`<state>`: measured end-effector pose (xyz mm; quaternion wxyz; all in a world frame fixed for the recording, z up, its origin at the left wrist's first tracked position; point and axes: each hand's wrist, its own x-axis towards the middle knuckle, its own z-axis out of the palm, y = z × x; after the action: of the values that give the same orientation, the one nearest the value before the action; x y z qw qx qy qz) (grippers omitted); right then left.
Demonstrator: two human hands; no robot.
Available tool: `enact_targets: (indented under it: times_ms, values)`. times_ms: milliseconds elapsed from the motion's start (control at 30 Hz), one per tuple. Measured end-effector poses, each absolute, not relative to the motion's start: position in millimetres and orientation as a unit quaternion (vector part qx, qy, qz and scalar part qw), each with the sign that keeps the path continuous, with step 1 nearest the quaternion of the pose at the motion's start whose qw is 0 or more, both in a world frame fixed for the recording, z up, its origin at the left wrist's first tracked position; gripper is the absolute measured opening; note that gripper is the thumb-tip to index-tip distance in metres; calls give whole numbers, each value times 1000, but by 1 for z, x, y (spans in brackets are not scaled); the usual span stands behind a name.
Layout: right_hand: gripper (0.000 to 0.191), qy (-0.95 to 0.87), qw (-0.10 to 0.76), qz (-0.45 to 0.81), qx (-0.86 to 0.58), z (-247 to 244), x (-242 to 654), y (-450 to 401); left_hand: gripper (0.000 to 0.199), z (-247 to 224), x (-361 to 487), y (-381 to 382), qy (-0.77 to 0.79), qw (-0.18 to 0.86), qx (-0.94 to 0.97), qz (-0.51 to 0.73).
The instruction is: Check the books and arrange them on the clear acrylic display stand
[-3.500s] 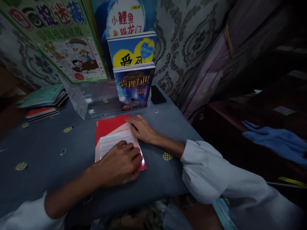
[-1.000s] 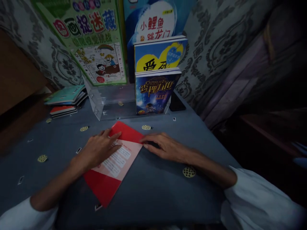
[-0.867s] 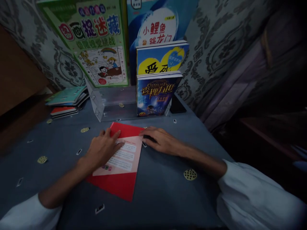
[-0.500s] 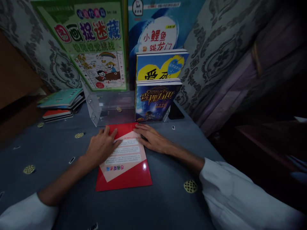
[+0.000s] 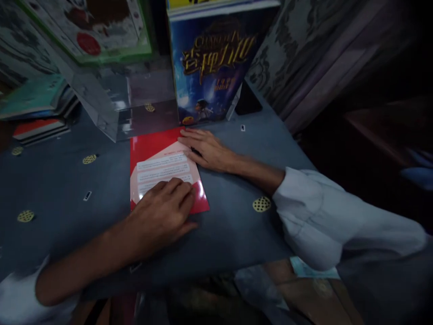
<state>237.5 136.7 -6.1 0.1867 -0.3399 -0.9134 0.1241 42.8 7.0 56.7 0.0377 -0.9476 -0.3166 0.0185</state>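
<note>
A red book (image 5: 154, 145) with a pale printed panel lies flat on the cloth. My right hand (image 5: 209, 151) rests on its upper right edge, fingers stretched out flat and open. Over the book's near part is my left hand (image 5: 165, 207), open, with loosely bent fingers and the thumb pointing right past the near edge. It hides the lower printed lines; whether its fingertips press on the cover is hard to see.
Behind the book stands a clear plastic stand (image 5: 101, 115) holding a dark blue book (image 5: 209, 67) and a green-edged book (image 5: 115, 56). A black flat device (image 5: 248, 99) lies at right. Stacked books (image 5: 40, 101) sit at left on the grey-blue tablecloth (image 5: 233, 225).
My left hand has moved from the book's upper left down to its near edge. The right hand stays at the upper right. My view has tilted down, showing the table's near edge.
</note>
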Motion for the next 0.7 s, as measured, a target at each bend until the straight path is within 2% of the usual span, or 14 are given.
enact_targets:
  times_ms: [167,433,700]
  values:
    - [42,-909,210,112,-342,-6,236,131,25,52,49,-7,-293,114,-949,-7]
    - [42,-900,233,184,-321,-4,247,96,26,55,46,0,-279,119,-952,-40]
    - [67,-911,213,219,-278,-3,270,67,24,50,47,-2,-302,94,-947,-52]
